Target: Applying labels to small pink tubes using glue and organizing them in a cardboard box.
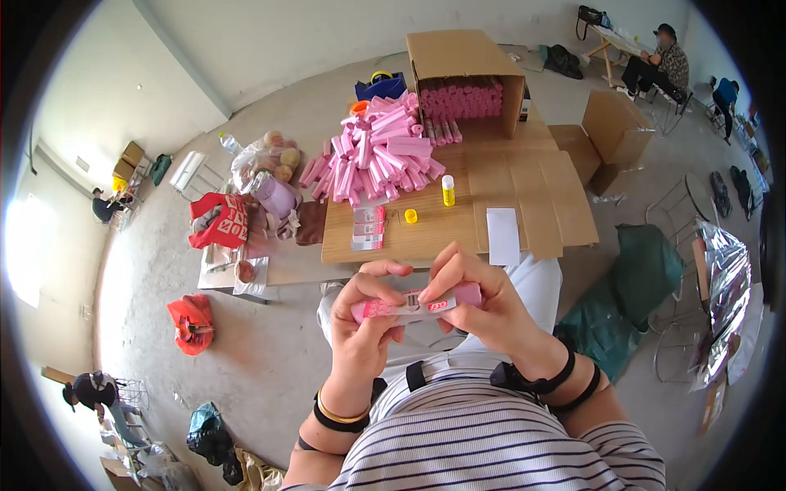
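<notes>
Holding a pink tube (417,304) crosswise just above our lap, we have the left hand (364,315) closed round its left end and the right hand (479,299) closed round its right end, thumbs and fingers of both pinching it firmly, with a label strip showing on the stretch between them. Beyond our hands, a low wooden table (426,233) stands on the floor, and on its far left part lies a big heap of pink tubes (377,151). Behind the heap, an open cardboard box (463,74) lies on its side, packed with more of the same tubes. Near the middle of the table stands a small yellow bottle (448,190), its yellow cap (410,216) lying just to the left, and a stack of labels (368,227) sits further left. A white sheet (502,236) rests on the flattened cardboard to the right.
</notes>
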`<state>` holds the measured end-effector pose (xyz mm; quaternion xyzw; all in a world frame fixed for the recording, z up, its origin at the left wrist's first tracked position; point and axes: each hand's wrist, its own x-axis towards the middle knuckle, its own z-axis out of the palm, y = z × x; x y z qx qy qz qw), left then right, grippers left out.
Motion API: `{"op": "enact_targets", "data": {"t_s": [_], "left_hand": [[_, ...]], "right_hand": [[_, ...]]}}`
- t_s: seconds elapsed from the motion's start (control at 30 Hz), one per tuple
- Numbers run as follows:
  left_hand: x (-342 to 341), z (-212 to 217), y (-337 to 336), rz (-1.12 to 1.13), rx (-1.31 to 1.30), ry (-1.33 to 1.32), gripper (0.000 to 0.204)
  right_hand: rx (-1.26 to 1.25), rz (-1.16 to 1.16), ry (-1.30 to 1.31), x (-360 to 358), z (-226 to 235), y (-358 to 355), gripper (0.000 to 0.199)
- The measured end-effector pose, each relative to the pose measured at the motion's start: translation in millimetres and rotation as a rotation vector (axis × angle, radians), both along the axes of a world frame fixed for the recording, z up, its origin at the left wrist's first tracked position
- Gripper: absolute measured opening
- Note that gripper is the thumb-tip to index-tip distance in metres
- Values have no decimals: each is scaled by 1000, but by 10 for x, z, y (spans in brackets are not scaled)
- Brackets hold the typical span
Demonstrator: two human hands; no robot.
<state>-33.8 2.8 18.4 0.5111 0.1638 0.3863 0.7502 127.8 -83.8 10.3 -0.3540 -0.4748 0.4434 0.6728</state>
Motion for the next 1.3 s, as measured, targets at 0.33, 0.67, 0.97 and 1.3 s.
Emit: {"op": "enact_targets", "data": {"t_s": [0.33,0.67,0.97,1.3], "left_hand": [[-10,63,47,-150,183,76,11],[61,-38,34,-211,117,-97,9],[54,-91,144,-219,48,-79,10],[277,-246,171,-58,-67,-86,17]], "right_hand": [[-91,30,139,76,64,-65,23],[-163,37,224,95,33,-66,18],[-205,1,76,100,68,-47,20],[-26,-150,-175,241,-268,85,17]]}}
